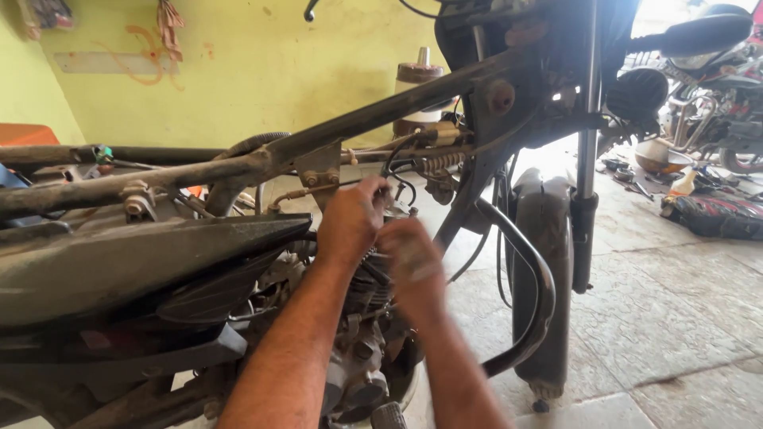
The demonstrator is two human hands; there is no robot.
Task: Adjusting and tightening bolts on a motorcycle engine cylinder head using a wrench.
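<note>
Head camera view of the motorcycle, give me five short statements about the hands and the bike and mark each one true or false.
1. Both hands are at the engine, below the bare frame tube. True: the left hand and right hand sit close together above the engine, under the frame tube.
2. The fuel tank is mounted on the frame. False: the frame tube is bare, with no tank on it.
3. The front wheel rests on a tiled floor. True.
4. The wall behind the bike is blue. False: the wall is yellow-green.
5. The right hand is sharp and still. False: it is blurred, so whether its grip holds anything cannot be told.
</note>
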